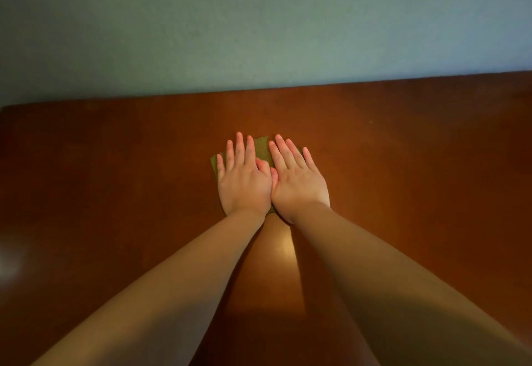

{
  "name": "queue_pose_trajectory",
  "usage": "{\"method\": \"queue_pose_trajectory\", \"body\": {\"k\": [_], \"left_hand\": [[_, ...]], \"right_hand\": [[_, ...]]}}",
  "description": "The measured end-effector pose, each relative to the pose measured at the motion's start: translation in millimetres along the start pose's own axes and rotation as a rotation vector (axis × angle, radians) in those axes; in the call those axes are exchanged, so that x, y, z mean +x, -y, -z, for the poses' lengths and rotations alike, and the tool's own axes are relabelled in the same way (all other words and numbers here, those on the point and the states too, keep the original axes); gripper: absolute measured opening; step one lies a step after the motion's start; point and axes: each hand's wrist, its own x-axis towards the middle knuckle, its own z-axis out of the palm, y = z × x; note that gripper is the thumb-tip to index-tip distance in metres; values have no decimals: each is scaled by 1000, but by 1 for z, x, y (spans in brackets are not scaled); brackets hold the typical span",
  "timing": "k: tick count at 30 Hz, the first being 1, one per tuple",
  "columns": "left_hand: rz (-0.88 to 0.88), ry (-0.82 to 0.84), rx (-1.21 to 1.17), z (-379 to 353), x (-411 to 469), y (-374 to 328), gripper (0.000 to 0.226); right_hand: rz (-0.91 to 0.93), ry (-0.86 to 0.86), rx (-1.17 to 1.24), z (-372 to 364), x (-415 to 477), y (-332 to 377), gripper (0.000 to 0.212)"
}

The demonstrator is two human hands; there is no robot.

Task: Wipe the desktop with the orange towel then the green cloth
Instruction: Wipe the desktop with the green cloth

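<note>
The green cloth [262,149] lies flat on the brown wooden desktop [115,181], near its middle. Both my hands rest palm-down on it, side by side, thumbs touching. My left hand [243,182] covers the cloth's left part and my right hand [298,182] its right part. The fingers of both are stretched out and slightly spread, pressing rather than gripping. Only the cloth's far edge, left corner and a sliver at my wrists show. No orange towel is in view.
The desktop's far edge meets a pale blue-green wall [259,34]. A bright glare patch [283,243] lies on the wood between my forearms.
</note>
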Motion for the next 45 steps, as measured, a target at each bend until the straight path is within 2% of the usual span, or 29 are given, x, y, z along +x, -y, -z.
{"method": "queue_pose_trajectory", "body": {"k": [13, 16, 20, 26, 33, 45], "left_hand": [[39, -37, -95, 0, 140, -2, 53], [52, -104, -119, -1, 157, -3, 45], [47, -121, -33, 0, 168, -8, 36], [55, -141, -49, -3, 163, -17, 39], [-29, -45, -101, -11, 137, -85, 55], [-60, 7, -45, -9, 66, -83, 54]], "right_hand": [[-14, 11, -6, 13, 140, -10, 52], [-9, 12, -4, 16, 156, -13, 52], [-1, -17, 22, 20, 165, -18, 49], [8, -5, 30, 22, 162, -28, 50], [-83, 19, -22, 33, 122, -90, 51], [-97, -3, -36, 21, 53, -85, 52]]}}
